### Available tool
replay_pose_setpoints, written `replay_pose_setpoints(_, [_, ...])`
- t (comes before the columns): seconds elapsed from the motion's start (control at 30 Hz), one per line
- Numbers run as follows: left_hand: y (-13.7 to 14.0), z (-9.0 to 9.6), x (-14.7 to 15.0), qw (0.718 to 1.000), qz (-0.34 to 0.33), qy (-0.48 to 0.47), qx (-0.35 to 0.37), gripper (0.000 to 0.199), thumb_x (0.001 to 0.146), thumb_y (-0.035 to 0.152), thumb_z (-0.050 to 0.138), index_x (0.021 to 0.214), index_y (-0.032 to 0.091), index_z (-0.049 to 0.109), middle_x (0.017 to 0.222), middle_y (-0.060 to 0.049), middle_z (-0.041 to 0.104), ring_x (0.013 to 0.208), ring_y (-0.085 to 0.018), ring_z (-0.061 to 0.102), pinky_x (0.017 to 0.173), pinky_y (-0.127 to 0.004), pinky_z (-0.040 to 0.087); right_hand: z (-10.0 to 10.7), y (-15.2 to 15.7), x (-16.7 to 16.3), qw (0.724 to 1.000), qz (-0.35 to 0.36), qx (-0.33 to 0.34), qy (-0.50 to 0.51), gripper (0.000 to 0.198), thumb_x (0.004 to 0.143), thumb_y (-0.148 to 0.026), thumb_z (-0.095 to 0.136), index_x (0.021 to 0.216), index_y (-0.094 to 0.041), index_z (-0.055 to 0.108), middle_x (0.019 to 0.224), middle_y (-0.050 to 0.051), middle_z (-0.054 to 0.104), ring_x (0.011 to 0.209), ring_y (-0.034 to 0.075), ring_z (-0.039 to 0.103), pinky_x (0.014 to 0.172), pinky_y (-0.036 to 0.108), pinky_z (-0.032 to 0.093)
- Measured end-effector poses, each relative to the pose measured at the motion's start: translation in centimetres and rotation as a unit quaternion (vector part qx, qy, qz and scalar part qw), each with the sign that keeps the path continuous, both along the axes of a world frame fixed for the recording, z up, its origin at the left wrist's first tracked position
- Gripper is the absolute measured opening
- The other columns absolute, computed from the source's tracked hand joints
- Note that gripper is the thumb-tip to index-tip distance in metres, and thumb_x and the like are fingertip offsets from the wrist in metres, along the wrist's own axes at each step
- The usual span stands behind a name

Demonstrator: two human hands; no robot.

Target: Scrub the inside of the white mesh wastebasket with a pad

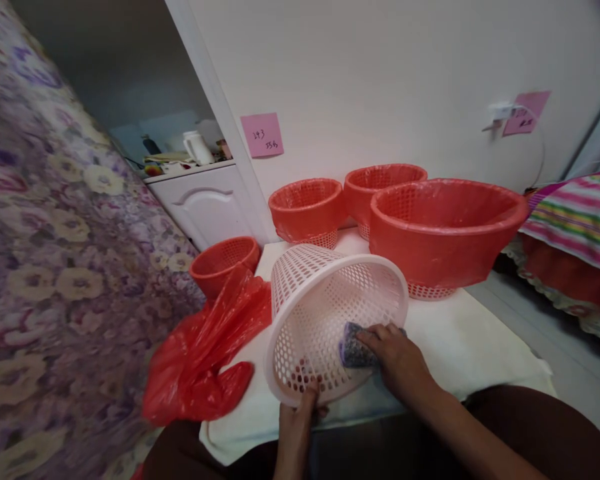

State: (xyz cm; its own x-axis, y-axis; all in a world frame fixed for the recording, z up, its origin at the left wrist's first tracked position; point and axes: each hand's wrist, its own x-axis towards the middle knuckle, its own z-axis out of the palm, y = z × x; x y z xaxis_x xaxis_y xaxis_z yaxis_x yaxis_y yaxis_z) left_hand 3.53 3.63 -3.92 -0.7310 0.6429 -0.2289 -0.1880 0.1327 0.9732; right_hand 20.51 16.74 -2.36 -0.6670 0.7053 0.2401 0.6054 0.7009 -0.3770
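At the tabletop's [480, 347] near edge, the white basket [330, 313] is tipped and gripped by left-hand fingers [307, 400]; a cloth [353, 347] is pinched inside by right-hand fingers [380, 337]. 4 red baskets [445, 233] sit lined; its bag [205, 353] lies unfitted.

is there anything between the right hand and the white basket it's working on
Only the grey cloth: the right hand presses it against the inside of the white basket. The left hand grips the basket's rim directly, with nothing between.
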Motion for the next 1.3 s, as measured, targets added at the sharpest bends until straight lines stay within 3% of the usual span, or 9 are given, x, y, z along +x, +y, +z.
replay_pose_setpoints(0.1, [0.5, -0.5, 0.8, 0.999, -0.027, -0.008, 0.021, 0.065, 0.062, 0.042, 0.076, 0.117, 0.013, 0.059, 0.089, -0.007, 0.072, 0.073, -0.020, 0.065, 0.054, -0.027, 0.054, -0.3, -0.7, -0.5, 1.000, -0.009, -0.025, 0.001, 0.067, 0.067, 0.000, 0.044, 0.128, -0.026, 0.054, 0.117, 0.009, 0.057, 0.104, 0.028, 0.047, 0.082, 0.037, 0.042])
replay_pose_setpoints(0.23, [1.3, -1.3, 1.9, 0.996, -0.072, -0.035, 0.031, 0.039, 0.057, 0.029, 0.075, 0.090, 0.010, 0.068, 0.069, -0.004, 0.070, 0.068, -0.021, 0.065, 0.065, -0.032, 0.056, -0.6, -2.8, -2.1, 0.988, 0.071, -0.127, 0.053, 0.068, 0.063, -0.010, 0.054, 0.129, -0.027, 0.052, 0.115, 0.007, 0.057, 0.104, 0.026, 0.050, 0.085, 0.036, 0.044])
replay_pose_setpoints(0.3, [1.5, -1.3, 2.1, 0.995, -0.075, -0.052, 0.031, 0.039, 0.058, 0.025, 0.070, 0.094, 0.011, 0.067, 0.075, -0.005, 0.071, 0.076, -0.024, 0.067, 0.068, -0.035, 0.057, -0.6, -3.3, -2.6, 0.980, 0.093, -0.151, 0.085, 0.065, 0.067, -0.014, 0.055, 0.130, -0.025, 0.051, 0.115, 0.007, 0.057, 0.104, 0.024, 0.051, 0.089, 0.035, 0.043])
replay_pose_setpoints(0.47, [1.2, -0.1, 1.7, 0.995, -0.064, -0.074, 0.036, 0.047, 0.062, 0.023, 0.066, 0.108, 0.013, 0.061, 0.098, -0.009, 0.072, 0.089, -0.029, 0.069, 0.070, -0.041, 0.059, -0.8, -2.7, -2.7, 0.988, 0.090, -0.105, 0.072, 0.064, 0.069, -0.008, 0.050, 0.129, -0.028, 0.052, 0.115, 0.006, 0.057, 0.104, 0.024, 0.049, 0.087, 0.035, 0.042])
replay_pose_setpoints(0.67, [-0.2, 1.5, -0.8, 0.996, -0.074, -0.025, 0.041, 0.038, 0.063, 0.031, 0.074, 0.094, 0.009, 0.069, 0.085, -0.009, 0.075, 0.080, -0.027, 0.069, 0.067, -0.037, 0.059, -0.8, -0.3, -1.9, 0.998, 0.025, -0.025, 0.060, 0.062, 0.075, -0.001, 0.039, 0.129, -0.028, 0.052, 0.115, 0.008, 0.056, 0.104, 0.025, 0.046, 0.087, 0.035, 0.040])
replay_pose_setpoints(0.8, [-0.4, 1.2, -2.0, 0.996, -0.069, 0.002, 0.056, 0.044, 0.061, 0.037, 0.080, 0.094, 0.012, 0.066, 0.088, -0.007, 0.074, 0.076, -0.020, 0.065, 0.061, -0.028, 0.057, -0.8, -0.2, -1.7, 0.996, 0.018, -0.046, 0.078, 0.068, 0.066, -0.003, 0.048, 0.131, -0.024, 0.049, 0.115, 0.008, 0.056, 0.105, 0.024, 0.046, 0.087, 0.033, 0.041])
replay_pose_setpoints(0.93, [0.1, -0.3, -0.8, 0.993, -0.064, -0.005, 0.097, 0.064, 0.057, 0.040, 0.083, 0.110, 0.018, 0.056, 0.099, -0.003, 0.072, 0.087, -0.018, 0.065, 0.073, -0.028, 0.056, -0.7, -2.4, -2.5, 0.980, 0.090, -0.121, 0.131, 0.065, 0.067, -0.010, 0.053, 0.130, -0.023, 0.049, 0.115, 0.006, 0.056, 0.105, 0.022, 0.048, 0.091, 0.031, 0.040])
replay_pose_setpoints(1.13, [0.2, -1.9, 0.8, 0.993, -0.074, -0.030, 0.089, 0.040, 0.055, 0.040, 0.083, 0.081, 0.014, 0.064, 0.072, -0.001, 0.073, 0.069, -0.018, 0.066, 0.070, -0.031, 0.054, -0.6, -3.6, -3.1, 0.981, 0.116, -0.128, 0.085, 0.064, 0.068, -0.012, 0.053, 0.130, -0.025, 0.049, 0.116, 0.006, 0.056, 0.105, 0.023, 0.047, 0.091, 0.034, 0.040])
replay_pose_setpoints(1.3, [-0.6, -0.2, -1.1, 0.994, -0.086, 0.025, 0.065, 0.035, 0.063, 0.034, 0.080, 0.089, 0.015, 0.067, 0.084, -0.003, 0.075, 0.080, -0.018, 0.065, 0.078, -0.028, 0.050, -0.7, -1.5, -2.1, 0.996, 0.062, -0.061, 0.017, 0.063, 0.071, -0.002, 0.045, 0.128, -0.028, 0.052, 0.112, 0.007, 0.057, 0.102, 0.023, 0.047, 0.086, 0.034, 0.040])
